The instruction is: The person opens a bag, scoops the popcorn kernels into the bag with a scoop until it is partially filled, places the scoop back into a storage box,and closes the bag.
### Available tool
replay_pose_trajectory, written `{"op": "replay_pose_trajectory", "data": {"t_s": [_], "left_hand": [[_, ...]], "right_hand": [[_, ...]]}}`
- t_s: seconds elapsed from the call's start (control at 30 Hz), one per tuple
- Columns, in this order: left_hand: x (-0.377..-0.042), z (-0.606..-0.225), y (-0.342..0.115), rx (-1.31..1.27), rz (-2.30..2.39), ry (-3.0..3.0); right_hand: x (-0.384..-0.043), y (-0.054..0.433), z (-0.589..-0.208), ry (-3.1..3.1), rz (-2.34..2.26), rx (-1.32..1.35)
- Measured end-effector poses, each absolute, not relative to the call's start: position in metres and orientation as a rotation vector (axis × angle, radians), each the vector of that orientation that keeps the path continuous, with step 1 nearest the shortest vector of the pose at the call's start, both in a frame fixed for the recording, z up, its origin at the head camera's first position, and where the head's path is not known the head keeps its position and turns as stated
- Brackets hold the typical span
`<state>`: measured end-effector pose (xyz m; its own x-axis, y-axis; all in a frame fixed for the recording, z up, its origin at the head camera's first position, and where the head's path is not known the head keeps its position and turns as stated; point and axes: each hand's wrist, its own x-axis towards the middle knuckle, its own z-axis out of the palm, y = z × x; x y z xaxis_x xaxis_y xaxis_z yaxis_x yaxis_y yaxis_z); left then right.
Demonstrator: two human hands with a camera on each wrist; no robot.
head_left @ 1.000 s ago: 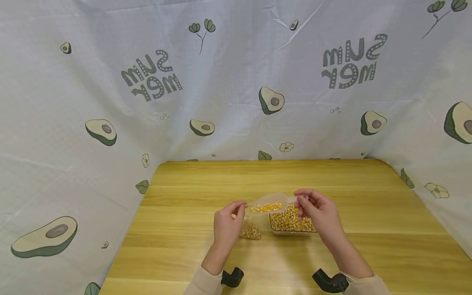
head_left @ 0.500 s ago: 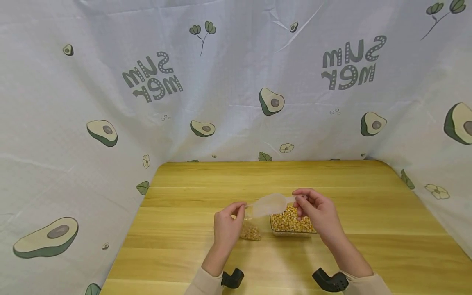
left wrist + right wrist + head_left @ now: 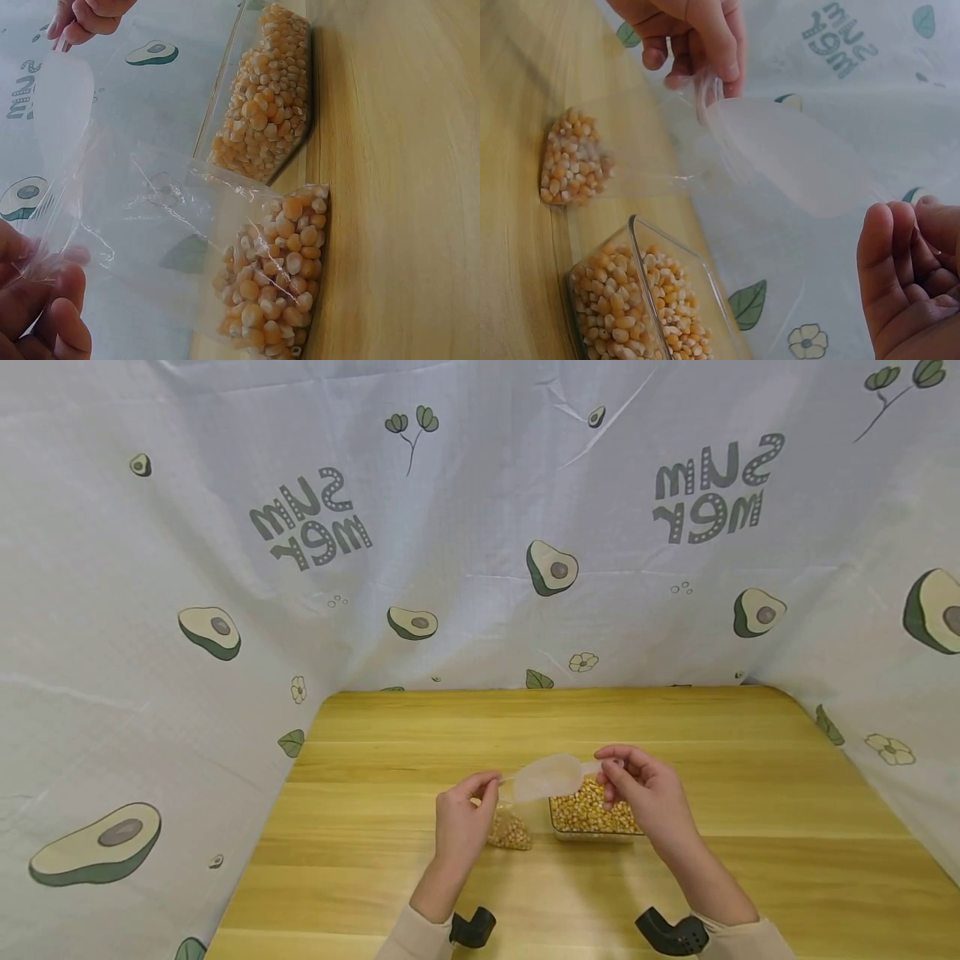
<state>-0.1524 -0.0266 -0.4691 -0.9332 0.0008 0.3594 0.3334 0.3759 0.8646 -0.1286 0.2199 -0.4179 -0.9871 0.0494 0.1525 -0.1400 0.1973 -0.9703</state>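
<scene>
In the head view, the scoop (image 3: 547, 778) near the centre of the frame shows no kernels; a second ago a layer of yellow corn lay in its bowl. The right hand (image 3: 654, 797), right of centre, pinches its handle, while the left hand (image 3: 461, 822) pinches the top of a clear bag (image 3: 511, 833). Right of the bag, a glass container (image 3: 597, 837) stands on the worktop (image 3: 360, 827), holding a heap of corn kernels (image 3: 588, 810). Both hands look almost unmoved since then, so the load has most likely gone into the bag and this pour seems finished.

In the left wrist view, the bag spans the lower half, its corn-filled bottom on the worktop and its thin upper part drawn up to the left hand's fingers at lower left. The scoop slopes down from upper left towards the bag's mouth. Much of the bag appears unfilled.

In the right wrist view, the scoop crosses the upper right, its lip at the bag's opening; whether it reaches inside is hard to tell. The container sits at lower left, near the bag but apart.
</scene>
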Motion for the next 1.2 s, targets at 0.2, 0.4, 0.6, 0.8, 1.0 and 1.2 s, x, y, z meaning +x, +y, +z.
{"op": "replay_pose_trajectory", "data": {"t_s": [0.2, 0.4, 0.6, 0.8, 1.0, 1.2], "left_hand": [[-0.152, -0.469, -0.026, -0.326, -1.592, -2.323], [-0.152, -0.469, -0.026, -0.312, -1.614, -2.337], [-0.151, -0.467, -0.025, -0.298, -1.623, -2.34], [-0.152, -0.467, -0.024, -0.287, -1.621, -2.344], [-0.152, -0.467, -0.022, -0.301, -1.607, -2.331], [-0.152, -0.466, -0.019, -0.297, -1.656, -2.323]], "right_hand": [[-0.129, 0.223, -0.422, -2.298, 1.914, 0.087], [-0.129, 0.228, -0.428, -2.297, 1.928, 0.081], [-0.128, 0.233, -0.433, -2.273, 1.956, 0.077], [-0.125, 0.238, -0.437, -2.225, 2.034, 0.032], [-0.12, 0.25, -0.444, -2.083, 2.152, -0.008], [-0.116, 0.264, -0.454, -1.957, 2.192, -0.069]]}}
